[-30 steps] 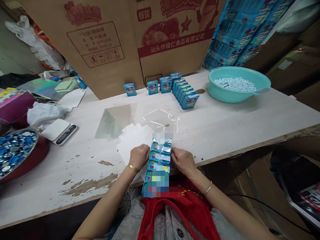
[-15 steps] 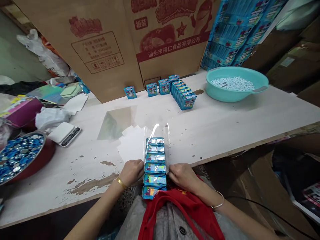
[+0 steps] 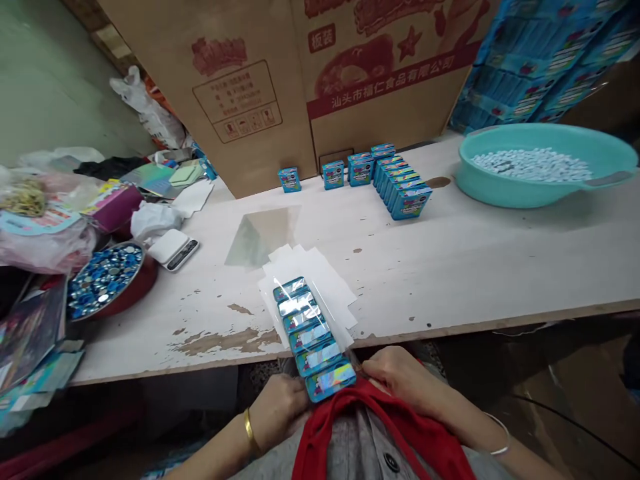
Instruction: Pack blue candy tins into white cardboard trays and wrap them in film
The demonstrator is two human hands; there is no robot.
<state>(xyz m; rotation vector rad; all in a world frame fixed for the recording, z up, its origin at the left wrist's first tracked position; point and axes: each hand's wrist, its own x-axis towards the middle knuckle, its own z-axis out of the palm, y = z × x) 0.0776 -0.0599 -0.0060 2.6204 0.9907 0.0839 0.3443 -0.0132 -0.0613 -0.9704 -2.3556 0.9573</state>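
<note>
A clear plastic bag (image 3: 327,303) holds a single row of several small blue rounded tins (image 3: 310,337) with shiny labels. The row slants across the table's front edge, its near end close to the red apron (image 3: 325,427). My left hand (image 3: 283,403) is closed at the near left corner of the bag, beside the lowest tin. On the other side, my right hand (image 3: 397,373) pinches the near right edge of the bag. The fingertips of both hands are partly hidden. White paper sheets (image 3: 345,297) lie under the far part of the bag.
Blue packs (image 3: 410,203) stand in a row before a large carton (image 3: 260,157). A turquoise basin (image 3: 530,193) of white pieces stands right. On the left are a red bowl (image 3: 143,277) of blue-silver pieces and a white scale (image 3: 175,250). Wrapped blue packs (image 3: 525,87) are stacked behind.
The view has swung left. The bagged row of tins has turned aslant and now overlies the white sheets. Both hands have come nearer the body, still at the bag's sides.
</note>
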